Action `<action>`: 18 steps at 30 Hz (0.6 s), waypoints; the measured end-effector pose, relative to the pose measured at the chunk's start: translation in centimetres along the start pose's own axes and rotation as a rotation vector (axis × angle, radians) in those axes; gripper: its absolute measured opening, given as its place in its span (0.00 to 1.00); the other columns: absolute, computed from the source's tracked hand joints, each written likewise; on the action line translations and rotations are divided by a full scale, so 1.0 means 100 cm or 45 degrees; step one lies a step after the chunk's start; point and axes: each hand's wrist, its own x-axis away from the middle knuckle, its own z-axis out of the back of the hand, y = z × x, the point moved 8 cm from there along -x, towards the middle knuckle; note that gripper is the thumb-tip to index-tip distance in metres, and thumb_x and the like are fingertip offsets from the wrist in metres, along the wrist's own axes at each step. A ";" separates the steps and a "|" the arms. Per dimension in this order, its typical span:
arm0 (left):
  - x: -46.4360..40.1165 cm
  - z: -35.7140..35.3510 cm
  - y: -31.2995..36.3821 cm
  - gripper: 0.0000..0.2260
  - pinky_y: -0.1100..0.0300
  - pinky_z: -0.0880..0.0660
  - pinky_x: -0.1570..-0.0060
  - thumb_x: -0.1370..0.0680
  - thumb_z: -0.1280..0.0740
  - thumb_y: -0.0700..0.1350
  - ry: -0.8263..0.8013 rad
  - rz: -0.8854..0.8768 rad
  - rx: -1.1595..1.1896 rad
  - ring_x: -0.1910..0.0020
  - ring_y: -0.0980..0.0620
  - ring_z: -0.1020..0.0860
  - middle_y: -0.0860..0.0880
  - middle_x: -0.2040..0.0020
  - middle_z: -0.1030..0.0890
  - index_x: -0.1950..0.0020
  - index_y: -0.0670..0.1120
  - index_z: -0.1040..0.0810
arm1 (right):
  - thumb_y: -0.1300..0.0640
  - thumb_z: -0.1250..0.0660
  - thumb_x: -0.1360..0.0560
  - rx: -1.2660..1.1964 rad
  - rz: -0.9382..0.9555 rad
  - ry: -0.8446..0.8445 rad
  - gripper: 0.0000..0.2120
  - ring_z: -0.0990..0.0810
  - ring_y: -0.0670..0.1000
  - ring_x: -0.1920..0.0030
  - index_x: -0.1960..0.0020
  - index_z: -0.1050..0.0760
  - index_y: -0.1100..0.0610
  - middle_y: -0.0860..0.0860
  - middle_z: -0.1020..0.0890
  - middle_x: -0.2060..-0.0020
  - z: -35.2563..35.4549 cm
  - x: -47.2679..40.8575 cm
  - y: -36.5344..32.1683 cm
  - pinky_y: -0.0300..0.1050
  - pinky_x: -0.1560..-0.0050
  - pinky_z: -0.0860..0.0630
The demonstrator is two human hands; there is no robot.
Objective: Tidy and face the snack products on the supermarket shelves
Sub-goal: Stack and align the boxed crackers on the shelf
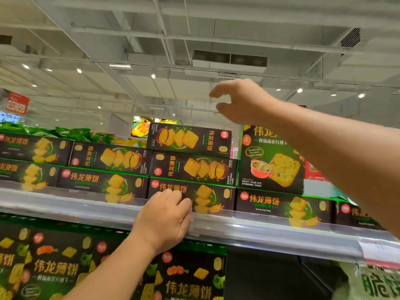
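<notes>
On the top shelf's front edge, the left hand [164, 219] rests with its fingers bent over the clear plastic shelf lip [249, 226], fingertips touching the face of a dark cracker box [207, 194] in the bottom layer; whether that grip actually closes on the box or only presses it, I cannot tell. Up above the stack, the right hand [238, 100] hangs in the air with a loose, part-open grip, thumb and fingers curved toward each other and holding nothing. Just below it lies the topmost cracker box [190, 138], alone on the third layer, its print turned upside down compared with the row beneath. Two layers of the same dark boxes with yellow crackers run left and right along the shelf. Beside the stack on the right stands a taller upright box [270, 161] showing a red soup bowl. Below the shelf lip, larger boxes [54, 267] of the same brand fill the lower shelf.
</notes>
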 end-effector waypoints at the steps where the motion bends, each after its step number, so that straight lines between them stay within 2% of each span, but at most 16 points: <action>1: 0.000 -0.002 0.000 0.10 0.55 0.32 0.68 0.23 0.42 0.50 -0.012 -0.012 -0.007 0.68 0.49 0.32 0.51 0.65 0.29 0.61 0.49 0.27 | 0.55 0.35 0.23 0.088 -0.017 0.045 0.18 0.25 0.49 0.45 0.33 0.26 0.51 0.51 0.22 0.37 0.013 0.003 0.013 0.40 0.43 0.31; 3: -0.003 -0.004 0.000 0.10 0.55 0.32 0.69 0.23 0.43 0.50 -0.038 -0.024 -0.013 0.68 0.49 0.32 0.51 0.66 0.30 0.62 0.49 0.29 | 0.51 0.34 0.24 0.323 -0.102 0.017 0.22 0.29 0.55 0.34 0.30 0.29 0.52 0.54 0.25 0.34 0.029 0.012 0.044 0.50 0.34 0.31; 5: -0.004 -0.004 0.000 0.10 0.55 0.32 0.70 0.23 0.43 0.50 -0.064 -0.011 -0.006 0.69 0.49 0.32 0.52 0.67 0.30 0.63 0.49 0.30 | 0.45 0.34 0.25 0.436 -0.248 -0.137 0.30 0.36 0.58 0.27 0.26 0.36 0.53 0.55 0.30 0.29 0.029 0.028 0.074 0.55 0.29 0.36; 8: -0.007 -0.003 0.000 0.11 0.55 0.32 0.71 0.24 0.44 0.51 -0.077 0.002 -0.001 0.69 0.50 0.31 0.52 0.68 0.30 0.64 0.49 0.29 | 0.39 0.32 0.28 0.327 -0.417 -0.298 0.37 0.27 0.59 0.34 0.25 0.41 0.52 0.55 0.27 0.31 0.019 0.049 0.096 0.55 0.36 0.28; 10: -0.009 -0.001 0.000 0.11 0.55 0.31 0.72 0.25 0.44 0.51 -0.090 0.017 -0.007 0.70 0.50 0.31 0.53 0.68 0.30 0.65 0.49 0.29 | 0.36 0.30 0.32 0.414 -0.390 -0.286 0.40 0.25 0.59 0.39 0.27 0.40 0.51 0.54 0.23 0.36 0.019 0.050 0.097 0.56 0.39 0.30; 14: -0.011 -0.004 0.000 0.12 0.54 0.32 0.70 0.25 0.47 0.52 -0.171 0.028 -0.083 0.69 0.50 0.31 0.53 0.68 0.30 0.64 0.50 0.30 | 0.31 0.26 0.40 0.660 -0.293 -0.172 0.47 0.30 0.59 0.41 0.29 0.38 0.51 0.54 0.24 0.39 0.035 0.041 0.091 0.58 0.41 0.36; 18: -0.009 -0.016 -0.009 0.11 0.55 0.40 0.63 0.22 0.48 0.54 -0.277 0.103 -0.149 0.63 0.51 0.33 0.54 0.63 0.32 0.57 0.52 0.30 | 0.24 0.31 0.44 0.726 -0.200 -0.154 0.42 0.37 0.52 0.50 0.38 0.29 0.47 0.51 0.23 0.52 0.055 0.050 0.083 0.52 0.53 0.43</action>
